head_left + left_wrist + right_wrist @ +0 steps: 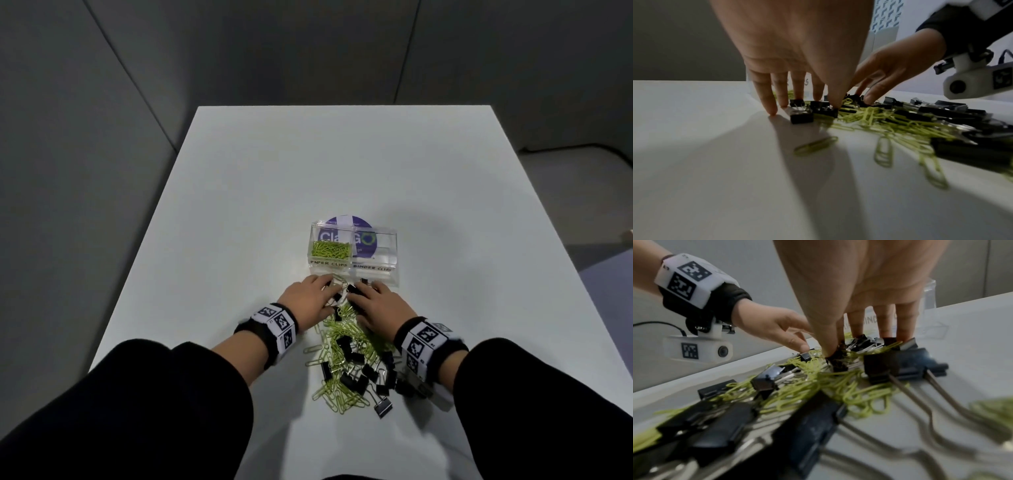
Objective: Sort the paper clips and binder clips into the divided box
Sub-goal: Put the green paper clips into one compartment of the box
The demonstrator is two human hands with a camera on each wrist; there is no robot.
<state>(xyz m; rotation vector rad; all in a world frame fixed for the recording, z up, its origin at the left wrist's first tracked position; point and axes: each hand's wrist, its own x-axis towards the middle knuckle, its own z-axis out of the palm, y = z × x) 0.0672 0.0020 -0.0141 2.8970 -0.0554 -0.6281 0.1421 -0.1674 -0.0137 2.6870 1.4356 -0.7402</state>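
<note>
A clear divided box (390,274) stands on the white table. Its left compartment, marked PAPER CLIPS, holds green paper clips (330,249); the right one, marked BINDER CLIPS, looks empty. A mixed pile of green paper clips and black binder clips (352,366) runs from the box front toward me. My left hand (310,298) and right hand (375,303) lie side by side at the pile's far end. Left fingers (774,104) point straight down, tips on the table and on small binder clips (801,117). Right fingers (885,321) and thumb press on binder clips (894,368).
A round purple sticker (346,222) lies under the box's back. The table (308,164) ends in a far edge with grey walls behind it. Loose paper clips (884,152) lie left of the pile. A tagged camera band sits on each wrist.
</note>
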